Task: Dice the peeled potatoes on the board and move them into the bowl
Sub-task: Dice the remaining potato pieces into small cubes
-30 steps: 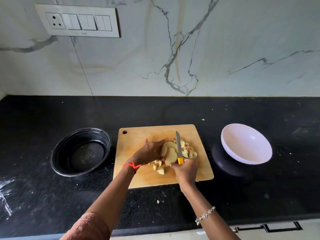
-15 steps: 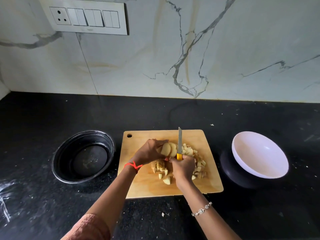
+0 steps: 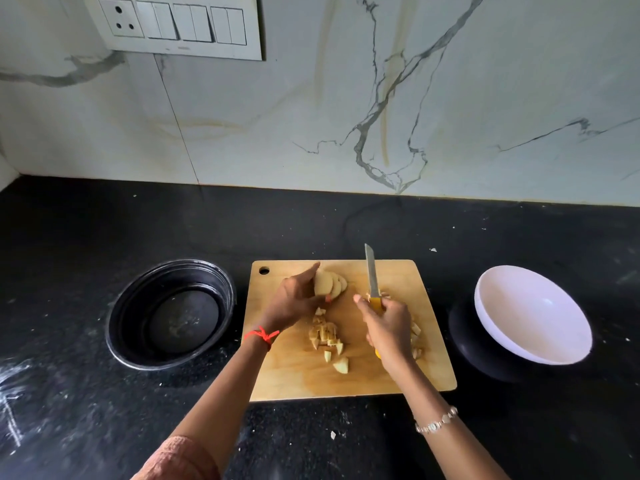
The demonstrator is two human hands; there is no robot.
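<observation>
A pale wooden cutting board with a round hanging hole [image 3: 289,375] lies on the black speckled stone countertop [image 3: 346,223]. Over its far half, the left hand [image 3: 294,299] is curled round a fanned stack of pale peeled potato slices [image 3: 329,284], pinching them upright, with the lower edge hidden by the fingers. The right hand [image 3: 388,327] is clamped on the yellow handle of a narrow steel-bladed knife [image 3: 372,275]. Its blade points away from the person, and I cannot tell if it touches the board. A loose heap of small diced potato pieces [image 3: 325,336] sits on the board between the two wrists, and more dice [image 3: 415,337] lie just beside the right hand, partly hidden by it.

To the right of the board, apart from it, stands a round white bowl [image 3: 519,306], tilted toward the board. The dark shape under it could be a shadow or a stand; I cannot tell which. To the left, near the board, is a round black metal pan [image 3: 138,306]. The right forearm crosses the board's near right part.

A red thread [image 3: 262,336] circles the left wrist and a silver bracelet [image 3: 436,422] the right. A pinkish knitted sleeve [image 3: 176,459] shows at the bottom. Small pale scraps [image 3: 333,434] dot the countertop. Behind rises a white marble wall with grey and ochre veins [image 3: 311,116], bearing a white switch and socket plate [image 3: 176,26].
</observation>
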